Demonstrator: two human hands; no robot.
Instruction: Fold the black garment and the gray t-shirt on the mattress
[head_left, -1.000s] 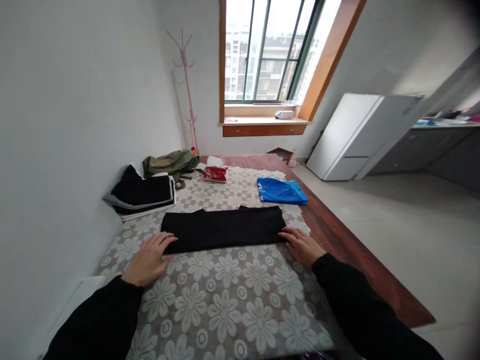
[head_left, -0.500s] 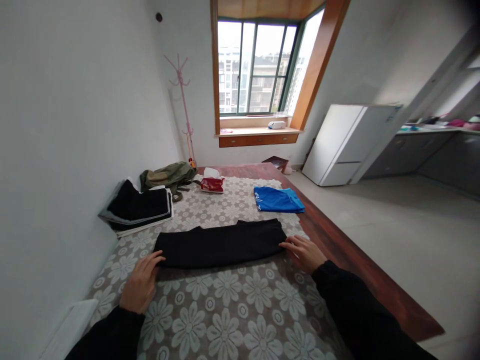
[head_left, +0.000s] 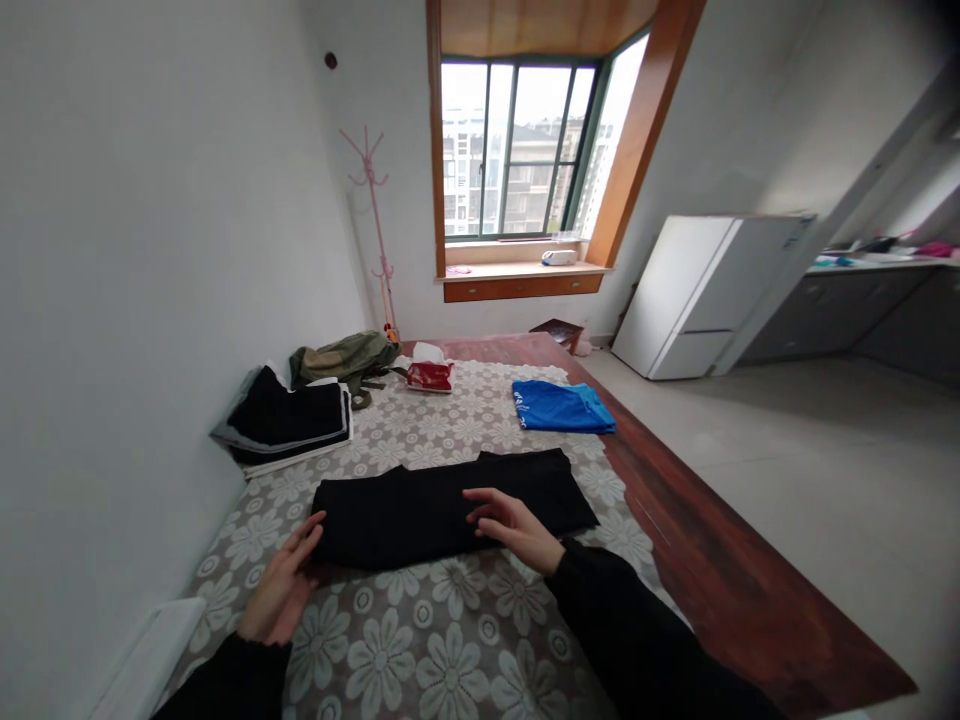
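Black garment (head_left: pixel 442 505): folded into a long, narrow band lying crosswise on the tabletop (head_left: pixel 675 530), over a grey lace cloth (head_left: pixel 450 640) with white flower pattern. Plain matte fabric, no print visible; the far edge shows a small notch near the middle, the right end spreads a little wider than the left, and the near edge runs fairly straight. Left hand (head_left: pixel 281 590): fingers extended and loosely apart, tips at the garment's left near corner, touching its edge; not clamped on anything. Right hand (head_left: pixel 514 525): laid flat on the middle of the garment, fingers spread and pointing left, gripping nothing. Both arms in black sleeves. Other items on the cloth: a folded blue shirt (head_left: pixel 562 407) behind the garment to the right, well apart from it; a stack of dark folded clothes (head_left: pixel 289 420) at the left by the wall; an olive bag (head_left: pixel 341 358) and a red tissue pack (head_left: pixel 429 373) at the far end.
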